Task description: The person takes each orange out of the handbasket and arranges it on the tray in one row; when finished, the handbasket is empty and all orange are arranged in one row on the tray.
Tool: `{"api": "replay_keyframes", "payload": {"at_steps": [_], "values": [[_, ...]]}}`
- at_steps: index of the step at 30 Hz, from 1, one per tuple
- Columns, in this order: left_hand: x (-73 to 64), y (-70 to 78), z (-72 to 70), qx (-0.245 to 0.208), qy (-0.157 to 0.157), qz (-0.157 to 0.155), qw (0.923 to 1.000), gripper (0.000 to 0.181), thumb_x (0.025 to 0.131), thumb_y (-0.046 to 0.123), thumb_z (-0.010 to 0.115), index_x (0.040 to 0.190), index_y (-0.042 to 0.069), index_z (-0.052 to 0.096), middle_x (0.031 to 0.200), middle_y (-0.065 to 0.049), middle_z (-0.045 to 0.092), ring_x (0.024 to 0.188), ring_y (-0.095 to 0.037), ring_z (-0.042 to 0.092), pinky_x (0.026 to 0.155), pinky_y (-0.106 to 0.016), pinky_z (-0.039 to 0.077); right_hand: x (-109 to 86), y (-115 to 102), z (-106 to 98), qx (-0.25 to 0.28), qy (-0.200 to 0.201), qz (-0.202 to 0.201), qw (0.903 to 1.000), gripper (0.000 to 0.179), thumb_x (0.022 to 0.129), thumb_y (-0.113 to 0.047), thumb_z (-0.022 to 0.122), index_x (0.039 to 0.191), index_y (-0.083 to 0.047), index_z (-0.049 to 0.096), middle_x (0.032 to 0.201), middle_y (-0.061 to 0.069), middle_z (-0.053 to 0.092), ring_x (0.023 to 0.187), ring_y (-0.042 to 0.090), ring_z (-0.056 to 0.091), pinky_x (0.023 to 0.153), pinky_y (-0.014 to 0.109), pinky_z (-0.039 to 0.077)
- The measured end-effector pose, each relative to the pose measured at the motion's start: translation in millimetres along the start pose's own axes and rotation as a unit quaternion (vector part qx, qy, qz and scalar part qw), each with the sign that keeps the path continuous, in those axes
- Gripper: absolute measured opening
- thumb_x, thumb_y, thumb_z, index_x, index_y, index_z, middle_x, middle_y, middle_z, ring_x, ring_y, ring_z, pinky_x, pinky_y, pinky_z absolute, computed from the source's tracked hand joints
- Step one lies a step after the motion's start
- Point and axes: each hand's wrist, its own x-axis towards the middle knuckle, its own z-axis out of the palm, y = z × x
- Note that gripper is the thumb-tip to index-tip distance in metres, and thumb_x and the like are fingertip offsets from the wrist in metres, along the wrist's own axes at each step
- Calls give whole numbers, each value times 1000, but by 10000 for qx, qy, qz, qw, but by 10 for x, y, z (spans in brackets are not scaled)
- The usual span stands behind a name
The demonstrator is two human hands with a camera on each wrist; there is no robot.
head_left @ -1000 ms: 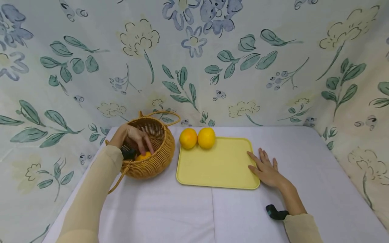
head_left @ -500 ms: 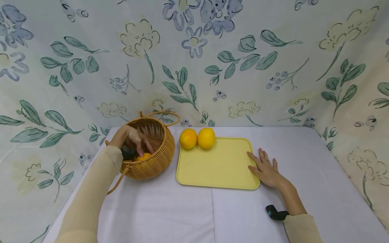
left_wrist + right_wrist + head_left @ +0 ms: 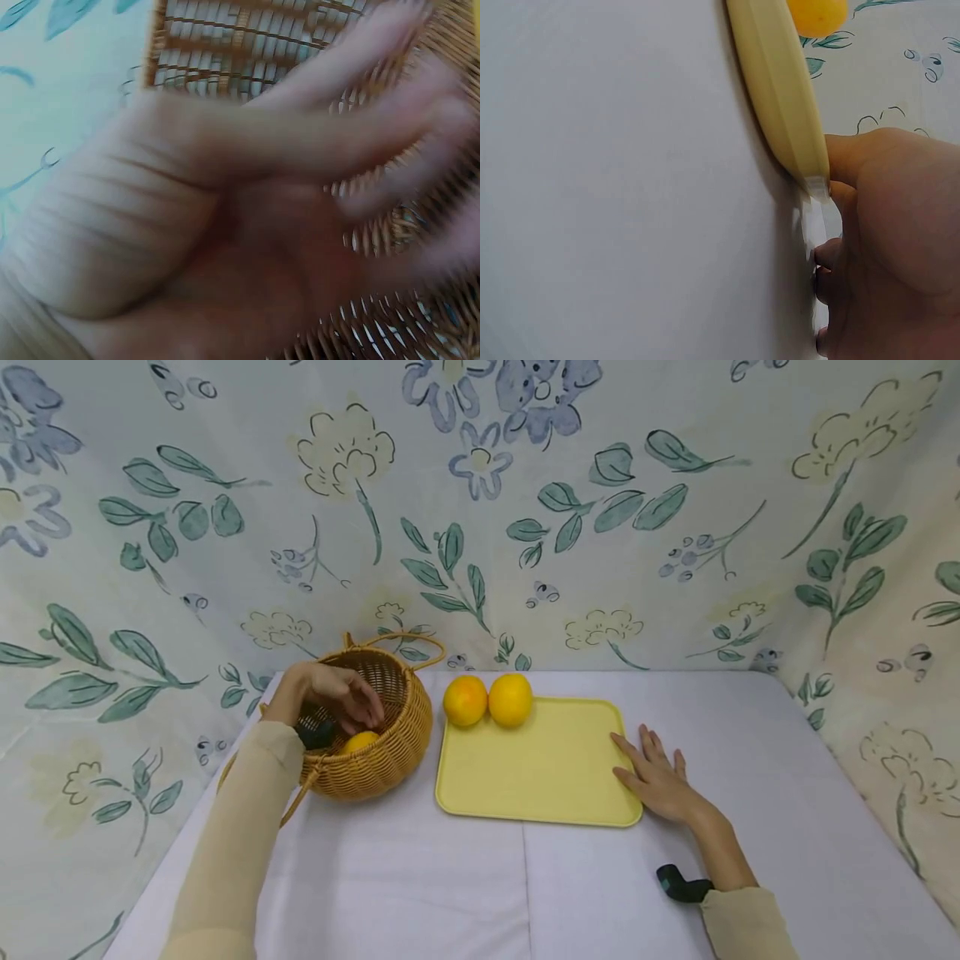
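Note:
My left hand [image 3: 347, 695] is inside the round wicker basket [image 3: 405, 752], fingers loosely bent and apart, holding nothing. Just below the fingertips an orange [image 3: 360, 742] lies in the basket, partly hidden by its rim. In the left wrist view the hand [image 3: 247, 202] is blurred, with woven basket wall [image 3: 232, 45] behind it. My right hand [image 3: 663, 781] rests at the right edge of the yellow tray [image 3: 540, 768], thumb and index finger touching its rim. Two round fruits, an orange [image 3: 465, 701] and a yellower orange [image 3: 511, 700], sit side by side at the tray's far left corner.
The basket's wicker handles stick out, one toward the back [image 3: 431, 650] and one toward the front left. A white cloth [image 3: 420, 877] covers the table. Floral fabric [image 3: 480, 568] hangs close behind the basket and the tray.
My left hand's fingers have come off the orange in the basket and moved slightly up and right. The front basket handle has shifted a little. My right hand stays at the tray.

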Motion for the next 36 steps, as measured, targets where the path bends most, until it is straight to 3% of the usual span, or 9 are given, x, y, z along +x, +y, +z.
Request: {"api": "replay_keyframes", "payload": {"at_steps": [5, 17, 22, 29, 36], "values": [[20, 35, 38, -366, -586, -415, 9967, 36, 103, 4, 59, 140, 5, 63, 126, -6, 69, 109, -19, 64, 92, -43, 59, 2, 9, -28, -90, -72, 57, 9999, 67, 108, -42, 48, 163, -9, 27, 167, 38, -7, 154, 59, -10, 114, 79, -18], [120, 10, 12, -158, -1091, -397, 9931, 49, 102, -1, 59, 149, 7, 55, 138, -5, 66, 109, -19, 69, 90, -38, 62, 5, -2, -10, -96, -104, 88, 9999, 67, 108, -41, 49, 163, -8, 27, 167, 37, -7, 154, 58, -9, 114, 79, -17], [135, 1, 40, -134, -1067, -445, 9932, 51, 101, -2, 60, 151, 5, 52, 139, -6, 67, 112, -21, 70, 87, -39, 63, 5, -8, 2, -49, -81, 89, 9999, 67, 108, -40, 50, 163, -8, 28, 167, 37, -6, 154, 59, -8, 114, 79, -16], [148, 9, 88, 90, -966, -479, 9941, 58, 96, 4, 71, 151, 5, 52, 131, -6, 69, 106, -20, 72, 87, -39, 63, 19, 6, 15, -97, -67, 56, 9999, 66, 108, -40, 49, 162, -8, 29, 167, 37, -5, 154, 59, -8, 114, 80, -16], [153, 35, 119, -78, -1013, -503, 9936, 55, 96, -1, 67, 149, 5, 55, 128, -7, 73, 104, -19, 73, 86, -38, 63, -4, -14, -1, -99, -57, 71, 9999, 66, 108, -40, 49, 162, -8, 29, 167, 37, -6, 154, 59, -8, 114, 79, -16]]}}
